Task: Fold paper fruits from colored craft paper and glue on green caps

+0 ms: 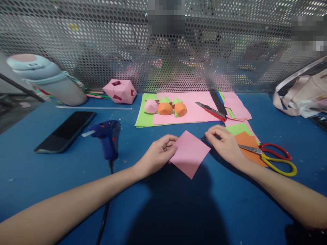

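Left of the scissors, I judge the pink paper light and easily creased, best held by edges, as the left hand pinches its left corner and the right hand presses fingertips together.

Craft workspace, glue gun (blue), scissors

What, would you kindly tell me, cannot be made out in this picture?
All in the head view:
Pink paper: left side partly covered by the left hand.
Right hand: anything it holds is too small to tell.
Scissors: blade tips hidden by that hand.
Black cord: partly hidden by the left forearm, cut off by the bottom edge.
Background behind the metal screen: blurred through its holes.
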A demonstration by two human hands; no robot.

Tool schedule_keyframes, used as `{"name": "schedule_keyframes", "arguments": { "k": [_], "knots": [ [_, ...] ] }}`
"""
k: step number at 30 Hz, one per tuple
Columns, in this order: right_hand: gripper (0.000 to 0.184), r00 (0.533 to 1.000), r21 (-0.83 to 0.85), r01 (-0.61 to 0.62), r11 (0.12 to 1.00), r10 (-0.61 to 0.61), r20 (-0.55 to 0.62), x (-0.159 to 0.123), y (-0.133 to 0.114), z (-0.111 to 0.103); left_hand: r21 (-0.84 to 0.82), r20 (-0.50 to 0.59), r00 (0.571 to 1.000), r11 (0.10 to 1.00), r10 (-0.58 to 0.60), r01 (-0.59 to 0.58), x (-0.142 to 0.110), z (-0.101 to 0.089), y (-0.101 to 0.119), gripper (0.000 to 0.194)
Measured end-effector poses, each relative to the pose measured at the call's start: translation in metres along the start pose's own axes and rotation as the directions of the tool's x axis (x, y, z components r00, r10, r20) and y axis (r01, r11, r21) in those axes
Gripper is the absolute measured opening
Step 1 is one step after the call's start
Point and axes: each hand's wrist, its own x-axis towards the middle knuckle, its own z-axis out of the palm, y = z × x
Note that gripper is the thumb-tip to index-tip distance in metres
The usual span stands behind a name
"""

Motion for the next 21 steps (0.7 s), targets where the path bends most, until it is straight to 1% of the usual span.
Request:
{"name": "schedule_keyframes", "arguments": {
  "k": [1, 3, 4, 6, 8, 11, 13, 15, 18, 21],
  "knots": [
    [0.012, 0.999, -0.028, 0.034, 0.999, -0.034, 0.006, 0.0, -0.002, 0.0, 0.037, 0.002, 1.0, 0.999, 0.012, -0.012, 0.0, 0.0, -0.001, 0.016],
    [0.027, 0.993, -0.017, 0.094, 0.995, -0.093, 0.074, -0.001, -0.007, 0.002, 0.144, -0.001, 0.999, 0.988, 0.05, -0.05, 0.0, 0.0, -0.002, 0.015],
    [0.028, 0.984, 0.002, 0.125, 0.992, -0.124, 0.127, -0.003, -0.01, 0.004, 0.208, 0.003, 0.997, 0.976, 0.071, -0.07, 0.0, 0.001, -0.002, 0.015],
    [0.017, 0.955, 0.029, 0.208, 0.978, -0.209, 0.212, -0.006, -0.014, 0.008, 0.344, 0.013, 0.994, 0.933, 0.11, -0.107, 0.0, 0.001, -0.002, 0.016],
    [0.01, 0.935, 0.031, 0.272, 0.962, -0.272, 0.23, -0.009, -0.014, 0.012, 0.472, 0.027, 0.988, 0.869, 0.153, -0.147, -0.001, 0.0, -0.002, 0.019],
    [0.018, 0.928, 0.043, 0.3, 0.953, -0.302, 0.217, -0.012, -0.005, 0.014, 0.614, 0.091, 0.972, 0.756, 0.219, -0.227, -0.003, -0.002, 0.0, 0.022],
    [0.022, 0.92, 0.044, 0.327, 0.944, -0.329, 0.214, -0.014, 0.003, 0.014, 0.658, 0.144, 0.955, 0.696, 0.26, -0.289, -0.004, -0.004, -0.001, 0.021],
    [0.022, 0.897, 0.028, 0.383, 0.923, -0.379, 0.227, -0.016, 0.009, 0.013, 0.678, 0.164, 0.938, 0.656, 0.307, -0.333, -0.004, -0.006, -0.002, 0.019],
    [0.018, 0.852, -0.024, 0.469, 0.883, -0.446, 0.273, -0.019, 0.009, 0.013, 0.681, 0.179, 0.914, 0.625, 0.364, -0.382, -0.003, -0.007, -0.006, 0.016],
    [0.015, 0.82, -0.078, 0.531, 0.844, -0.488, 0.298, -0.022, 0.004, 0.013, 0.672, 0.201, 0.9, 0.614, 0.386, -0.413, -0.003, -0.007, -0.009, 0.015]
  ]
}}
